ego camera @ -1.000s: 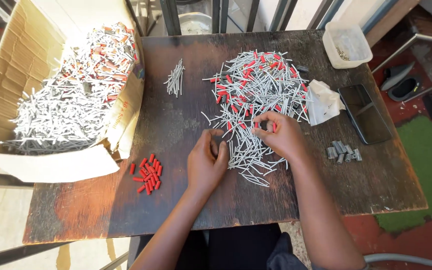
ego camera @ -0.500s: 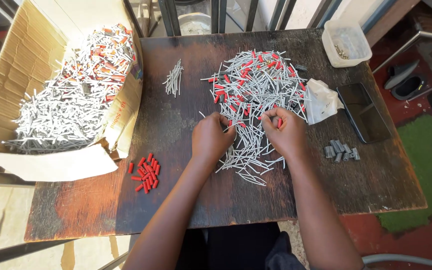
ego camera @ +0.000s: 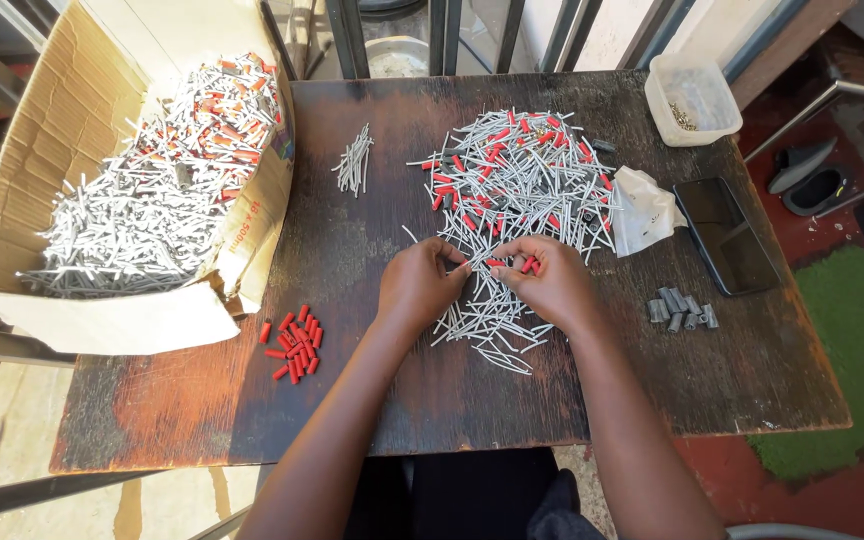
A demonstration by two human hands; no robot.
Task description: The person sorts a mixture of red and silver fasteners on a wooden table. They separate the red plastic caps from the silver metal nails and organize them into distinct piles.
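Apparently both hands, left hand (ego camera: 417,285) and right hand (ego camera: 549,283), pinch red-capped pin (ego camera: 497,263), grip partly hidden.

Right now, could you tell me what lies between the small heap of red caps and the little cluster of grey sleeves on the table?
In the head view, both hands, left hand and right hand, and grey sticks.

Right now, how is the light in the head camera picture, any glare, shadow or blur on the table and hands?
Head view: bright daylight, sharp, no motion blur on the left hand or right hand; strong sun whitens the cardboard box; the table is evenly lit, with the far edge slightly bowed by the wide lens; the phone screen reflects faintly.
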